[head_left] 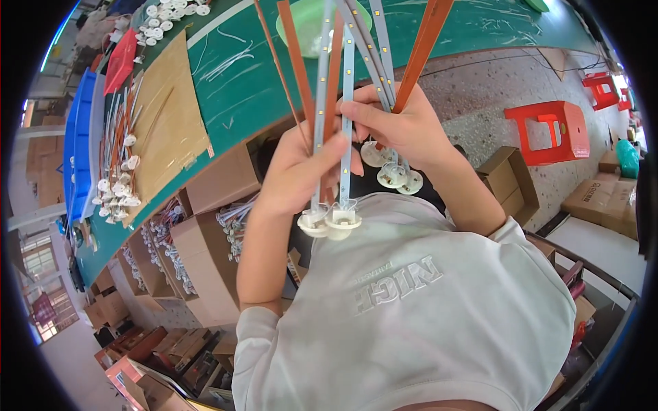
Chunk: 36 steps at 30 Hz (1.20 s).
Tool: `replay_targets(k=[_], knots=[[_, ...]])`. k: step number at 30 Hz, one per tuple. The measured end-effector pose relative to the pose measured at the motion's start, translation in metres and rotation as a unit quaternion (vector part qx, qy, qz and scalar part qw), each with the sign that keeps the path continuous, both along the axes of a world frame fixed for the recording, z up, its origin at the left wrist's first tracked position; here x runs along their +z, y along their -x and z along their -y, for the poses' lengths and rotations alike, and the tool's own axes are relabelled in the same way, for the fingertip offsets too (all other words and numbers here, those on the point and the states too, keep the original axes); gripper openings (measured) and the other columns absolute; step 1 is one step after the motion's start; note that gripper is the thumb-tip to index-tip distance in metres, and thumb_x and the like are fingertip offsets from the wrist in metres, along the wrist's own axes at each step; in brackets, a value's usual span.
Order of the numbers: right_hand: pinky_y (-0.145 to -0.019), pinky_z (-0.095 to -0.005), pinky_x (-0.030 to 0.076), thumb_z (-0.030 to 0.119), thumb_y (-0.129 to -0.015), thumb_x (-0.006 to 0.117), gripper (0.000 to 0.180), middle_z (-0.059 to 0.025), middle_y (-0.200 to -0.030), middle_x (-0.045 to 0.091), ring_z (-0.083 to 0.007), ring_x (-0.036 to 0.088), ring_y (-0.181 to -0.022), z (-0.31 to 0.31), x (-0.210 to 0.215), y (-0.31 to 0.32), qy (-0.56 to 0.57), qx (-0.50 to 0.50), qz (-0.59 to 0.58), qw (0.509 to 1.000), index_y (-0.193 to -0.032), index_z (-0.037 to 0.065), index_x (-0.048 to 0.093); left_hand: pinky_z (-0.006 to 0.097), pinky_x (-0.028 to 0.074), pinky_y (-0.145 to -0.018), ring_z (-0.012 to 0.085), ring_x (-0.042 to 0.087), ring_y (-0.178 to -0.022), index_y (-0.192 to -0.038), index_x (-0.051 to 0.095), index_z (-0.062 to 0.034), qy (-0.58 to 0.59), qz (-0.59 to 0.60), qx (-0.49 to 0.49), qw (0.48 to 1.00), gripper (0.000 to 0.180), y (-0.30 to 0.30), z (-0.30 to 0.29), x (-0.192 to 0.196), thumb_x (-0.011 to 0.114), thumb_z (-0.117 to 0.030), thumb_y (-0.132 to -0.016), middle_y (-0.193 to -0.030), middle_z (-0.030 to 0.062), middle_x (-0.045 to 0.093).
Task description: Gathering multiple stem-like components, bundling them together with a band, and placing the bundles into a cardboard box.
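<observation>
Holding two bundles of long strips close to the chest, the person has both hands full. The left hand (pixel 301 175) is closed in a firm grip around several white and orange strips (pixel 322 82), whose white round caps (pixel 329 220) hang just below the fist, touching the grey shirt (pixel 425 308). The right hand (pixel 404 127) pinches a second bundle (pixel 384 48) between thumb and fingers, and its caps (pixel 394 171) dangle under the palm. Both bundles fan upward over the green worktop (pixel 247 82). As for progress, a heap of finished-looking capped strips (pixel 116 171) lies at the worktop's left end beside a blue bin (pixel 79 151), loose white caps (pixel 164 17) sit at the far edge, and more capped pieces appear to fill the cartons (pixel 205 240) below, though the view there is too bent to be sure. By this showing a fair share is done, with the held bundles not yet laid down.
</observation>
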State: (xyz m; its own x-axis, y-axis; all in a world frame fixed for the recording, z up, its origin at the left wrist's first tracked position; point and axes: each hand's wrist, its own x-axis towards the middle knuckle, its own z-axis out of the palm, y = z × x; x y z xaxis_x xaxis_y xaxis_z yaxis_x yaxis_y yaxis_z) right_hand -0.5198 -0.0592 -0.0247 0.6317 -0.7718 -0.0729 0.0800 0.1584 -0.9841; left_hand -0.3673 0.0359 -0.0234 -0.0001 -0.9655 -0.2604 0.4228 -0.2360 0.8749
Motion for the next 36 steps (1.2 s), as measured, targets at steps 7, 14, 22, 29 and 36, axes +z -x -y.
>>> replay_targets(k=[7, 14, 22, 29, 36], knots=[[-0.040, -0.0197, 0.026, 0.026, -0.100, 0.047, 0.038, 0.0041, -0.057, 0.038, -0.0038, 0.030, -0.042, -0.007, -0.020, 0.055, -0.255, -0.008, 0.188, 0.948, -0.117, -0.006, 0.058, 0.027, 0.046, -0.050, 0.0171, 0.059, -0.063, -0.101, 0.052, -0.0116, 0.116, -0.238, 0.068, 0.962, 0.007, 0.024, -0.013, -0.027, 0.051, -0.018, -0.099, -0.072, 0.0058, 0.056], [-0.049, -0.0210, 0.034, 0.011, -0.071, 0.081, 0.063, 0.0067, -0.074, 0.042, -0.0028, 0.041, -0.057, -0.035, -0.058, 0.046, 0.060, -0.022, 0.053, 0.997, -0.126, 0.002, 0.054, 0.027, 0.046, -0.065, 0.0114, 0.055, -0.072, -0.100, 0.050, -0.0068, 0.141, 0.132, 0.142, 0.971, 0.008, 0.046, -0.015, -0.065, 0.053, -0.013, -0.098, -0.076, 0.0045, 0.059], [-0.075, -0.0307, 0.045, 0.024, -0.067, 0.082, 0.048, -0.0109, -0.093, 0.048, -0.0214, 0.053, -0.085, -0.051, -0.140, -0.011, 0.279, -0.033, 0.061, 0.958, -0.105, 0.001, 0.065, 0.027, 0.046, -0.077, 0.0145, 0.058, -0.088, -0.120, 0.050, -0.0035, 0.191, 0.376, 0.103, 0.901, 0.038, 0.033, -0.036, -0.124, 0.061, -0.002, -0.084, -0.099, 0.0031, 0.059], [-0.084, -0.0364, 0.045, 0.014, -0.078, 0.071, 0.025, -0.0136, -0.116, 0.047, -0.0270, 0.053, -0.100, -0.043, -0.133, -0.007, 0.286, 0.003, 0.072, 0.956, -0.097, 0.001, 0.063, 0.035, 0.048, -0.086, 0.0258, 0.061, -0.102, -0.116, 0.056, -0.0010, 0.191, 0.490, 0.146, 0.838, 0.049, 0.047, -0.031, -0.123, 0.071, -0.006, -0.070, -0.113, 0.0137, 0.059], [-0.091, -0.0411, 0.038, 0.013, -0.066, 0.076, 0.029, -0.0104, -0.122, 0.052, -0.0314, 0.051, -0.110, -0.031, -0.079, 0.009, 0.445, 0.036, 0.018, 0.895, -0.091, 0.008, 0.063, 0.038, 0.044, -0.095, 0.0286, 0.056, -0.112, -0.113, 0.061, -0.0056, 0.329, 0.456, 0.096, 0.821, 0.045, 0.042, -0.015, -0.085, 0.072, -0.010, -0.069, -0.119, 0.0155, 0.060]])
